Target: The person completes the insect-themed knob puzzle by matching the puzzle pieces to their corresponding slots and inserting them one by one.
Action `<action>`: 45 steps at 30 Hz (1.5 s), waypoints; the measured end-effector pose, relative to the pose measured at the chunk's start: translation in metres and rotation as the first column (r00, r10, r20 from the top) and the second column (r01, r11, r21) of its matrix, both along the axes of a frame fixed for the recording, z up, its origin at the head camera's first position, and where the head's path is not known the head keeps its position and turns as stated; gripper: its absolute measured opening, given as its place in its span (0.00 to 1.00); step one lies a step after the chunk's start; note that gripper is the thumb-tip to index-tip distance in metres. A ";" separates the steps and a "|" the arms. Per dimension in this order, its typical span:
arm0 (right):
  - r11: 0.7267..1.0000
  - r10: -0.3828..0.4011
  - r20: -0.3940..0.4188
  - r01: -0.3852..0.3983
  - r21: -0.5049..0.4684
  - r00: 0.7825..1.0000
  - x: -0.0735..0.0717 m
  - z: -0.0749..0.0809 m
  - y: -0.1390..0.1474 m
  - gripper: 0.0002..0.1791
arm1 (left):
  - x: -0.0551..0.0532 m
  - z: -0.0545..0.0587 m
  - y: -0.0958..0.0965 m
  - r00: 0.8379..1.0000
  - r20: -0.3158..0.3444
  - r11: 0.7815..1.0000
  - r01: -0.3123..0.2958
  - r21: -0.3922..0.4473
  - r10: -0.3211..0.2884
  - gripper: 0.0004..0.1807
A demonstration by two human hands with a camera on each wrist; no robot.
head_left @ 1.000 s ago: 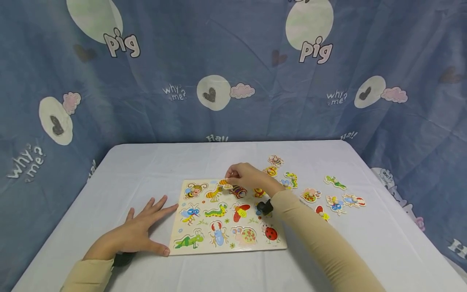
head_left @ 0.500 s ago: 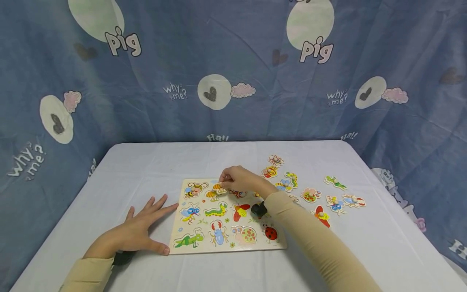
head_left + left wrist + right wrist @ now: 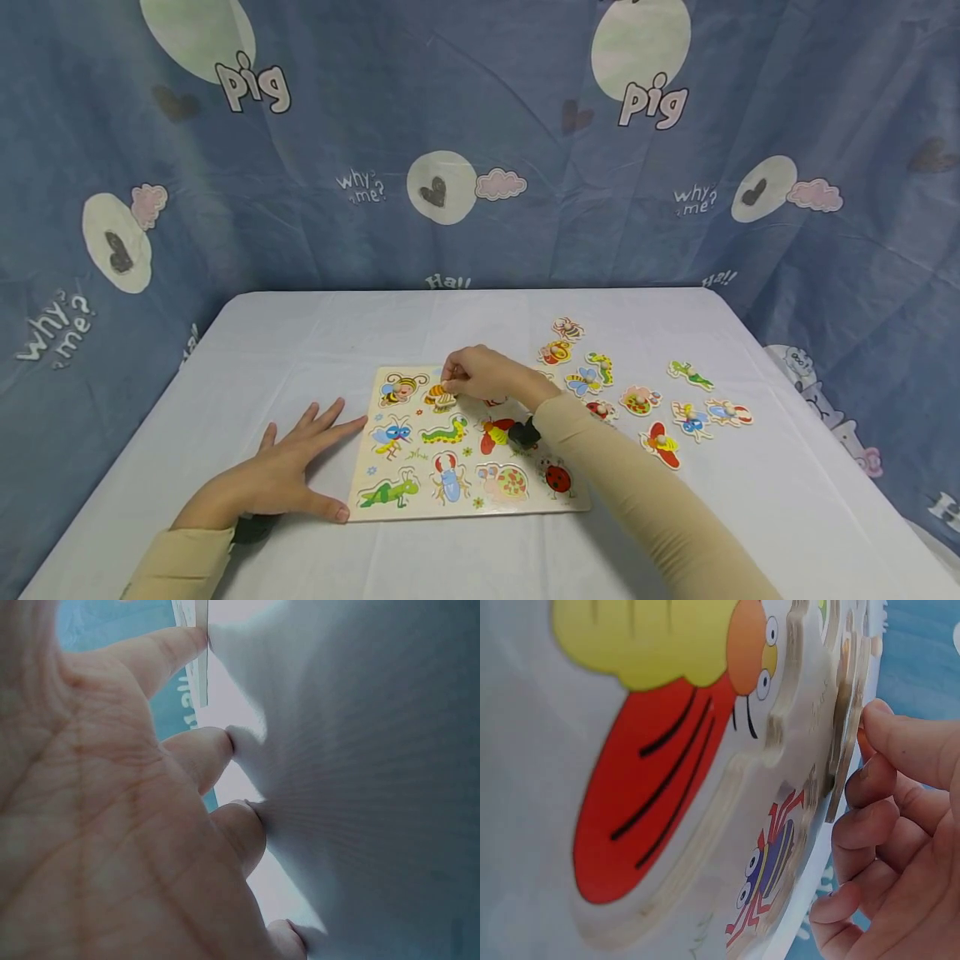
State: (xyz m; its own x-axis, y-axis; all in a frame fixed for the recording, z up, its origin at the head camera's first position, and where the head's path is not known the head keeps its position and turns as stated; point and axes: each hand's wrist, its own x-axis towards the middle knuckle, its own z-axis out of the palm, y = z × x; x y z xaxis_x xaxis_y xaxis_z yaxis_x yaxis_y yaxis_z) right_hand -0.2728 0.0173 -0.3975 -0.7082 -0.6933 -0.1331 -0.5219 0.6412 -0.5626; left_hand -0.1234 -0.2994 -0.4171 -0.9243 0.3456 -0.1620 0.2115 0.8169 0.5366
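Observation:
A wooden insect puzzle board [image 3: 365, 457] lies on the white table, with pictured recesses such as a grasshopper, a stag beetle and a ladybug. My right hand [image 3: 486, 375] pinches an orange-yellow striped insect puzzle piece [image 3: 441, 400] over the board's top row, second recess from the left. In the right wrist view, thumb and index finger of the right hand [image 3: 904, 832] meet at the edge-on piece [image 3: 845, 742]; its knob is hidden. My left hand [image 3: 281, 477] rests on the table with fingers spread, index fingertip and thumb touching the board's left edge.
Several loose insect pieces lie right of the board, among them a caterpillar [image 3: 602, 367], a dragonfly [image 3: 583, 382], a red-winged bug [image 3: 662, 445] and a green grasshopper [image 3: 690, 375]. A blue patterned curtain [image 3: 480, 100] hangs behind the table [image 3: 315, 333].
My right hand has moved left with the striped piece, from the board's upper edge to over the second recess. The left hand stays in place.

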 end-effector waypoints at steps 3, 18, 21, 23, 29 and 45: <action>1.000 0.008 -0.007 -0.008 0.004 1.000 0.001 0.000 -0.001 0.07 | 0.000 0.000 0.000 1.000 0.006 1.000 -0.006 -0.001 0.006 0.70; 1.000 0.029 0.009 -0.029 -0.008 1.000 0.003 0.001 -0.004 0.06 | 0.000 0.000 0.000 1.000 0.016 1.000 -0.004 -0.001 0.004 0.69; 1.000 0.026 0.016 -0.026 -0.006 1.000 0.003 0.001 -0.005 0.05 | 0.000 -0.001 0.000 1.000 0.016 1.000 -0.004 -0.001 0.004 0.69; 1.000 0.026 0.016 -0.026 -0.005 1.000 0.003 0.000 -0.005 0.05 | -0.001 -0.001 0.000 1.000 0.016 1.000 -0.003 0.000 0.003 0.69; 0.999 0.032 0.009 -0.032 0.001 0.999 0.003 -0.001 -0.006 0.05 | -0.001 -0.003 -0.001 1.000 0.013 1.000 -0.007 0.006 0.007 0.70; 1.000 0.018 0.012 -0.018 -0.002 1.000 0.004 0.001 -0.007 0.05 | -0.001 -0.001 0.000 1.000 0.015 1.000 -0.003 0.001 0.003 0.70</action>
